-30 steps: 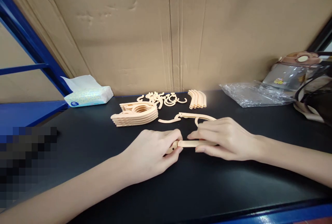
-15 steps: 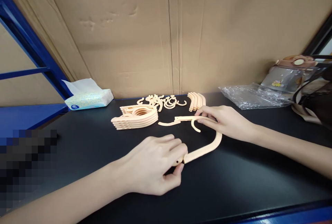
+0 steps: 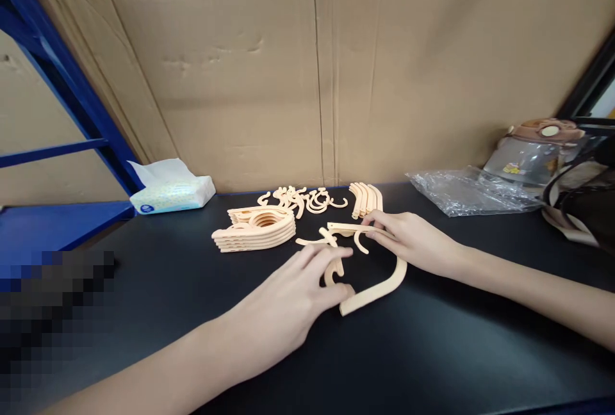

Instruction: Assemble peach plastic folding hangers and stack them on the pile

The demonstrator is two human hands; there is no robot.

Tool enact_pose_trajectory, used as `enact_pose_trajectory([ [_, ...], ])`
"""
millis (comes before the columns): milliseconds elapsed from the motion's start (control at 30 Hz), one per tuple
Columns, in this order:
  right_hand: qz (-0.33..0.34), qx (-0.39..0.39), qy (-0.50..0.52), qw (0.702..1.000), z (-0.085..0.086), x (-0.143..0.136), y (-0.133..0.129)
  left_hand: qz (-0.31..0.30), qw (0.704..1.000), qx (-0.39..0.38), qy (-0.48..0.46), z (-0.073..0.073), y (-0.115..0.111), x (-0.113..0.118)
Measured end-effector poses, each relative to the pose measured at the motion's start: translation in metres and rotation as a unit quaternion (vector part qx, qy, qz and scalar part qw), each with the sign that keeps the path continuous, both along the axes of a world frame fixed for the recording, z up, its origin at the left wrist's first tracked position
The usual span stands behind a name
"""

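My right hand [image 3: 408, 235] is closed on a beige hanger piece [image 3: 342, 227] near the middle of the black table. A small curved hook [image 3: 360, 243] hangs by its fingertips. My left hand [image 3: 307, 287] has its thumb and forefinger apart around a curved beige part [image 3: 331, 271]; whether its fingers grip that part is unclear. Just right of the left thumb lies a bent beige arm [image 3: 377, 288], running up toward the right hand. Another thin curved piece [image 3: 310, 241] lies behind the left hand.
A stack of beige hanger parts [image 3: 257, 235] stands left of centre. Behind are loose hooks [image 3: 317, 200] and a row of curved arms [image 3: 366, 198]. A tissue pack [image 3: 173, 194] is back left; a clear plastic bag [image 3: 473, 192] and a bottle [image 3: 521, 155] are back right.
My left hand has opened its thumb and forefinger, and the curved part by it has swung up, away from the bent arm's end. My right hand still holds its piece. The view has tilted slightly upward.
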State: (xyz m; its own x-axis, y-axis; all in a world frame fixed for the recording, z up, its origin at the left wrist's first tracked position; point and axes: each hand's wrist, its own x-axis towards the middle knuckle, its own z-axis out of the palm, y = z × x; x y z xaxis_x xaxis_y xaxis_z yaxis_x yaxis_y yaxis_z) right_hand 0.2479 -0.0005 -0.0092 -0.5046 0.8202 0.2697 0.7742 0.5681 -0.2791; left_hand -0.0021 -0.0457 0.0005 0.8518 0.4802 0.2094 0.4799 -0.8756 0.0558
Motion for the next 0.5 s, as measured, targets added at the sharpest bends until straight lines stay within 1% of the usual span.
enact_pose_trajectory([
  [100,-0.018,-0.006,0.025,0.999,0.001,-0.002,0.001,0.056,0.998,-0.028,-0.031,-0.006,0.004,-0.003],
  [200,-0.022,-0.006,0.051,0.998,0.002,-0.002,0.001,0.084,0.992,-0.072,-0.057,-0.008,0.003,-0.003],
  [300,-0.023,0.001,0.067,0.997,0.002,-0.003,0.0,0.07,0.989,-0.105,-0.071,-0.005,-0.003,0.0],
  [400,-0.031,-0.003,0.066,0.997,0.002,-0.005,-0.002,0.042,0.987,-0.119,-0.098,-0.001,-0.008,0.004],
  [500,-0.029,-0.004,0.058,0.998,0.002,-0.007,-0.005,0.03,0.984,-0.123,-0.125,0.0,-0.013,0.007],
])
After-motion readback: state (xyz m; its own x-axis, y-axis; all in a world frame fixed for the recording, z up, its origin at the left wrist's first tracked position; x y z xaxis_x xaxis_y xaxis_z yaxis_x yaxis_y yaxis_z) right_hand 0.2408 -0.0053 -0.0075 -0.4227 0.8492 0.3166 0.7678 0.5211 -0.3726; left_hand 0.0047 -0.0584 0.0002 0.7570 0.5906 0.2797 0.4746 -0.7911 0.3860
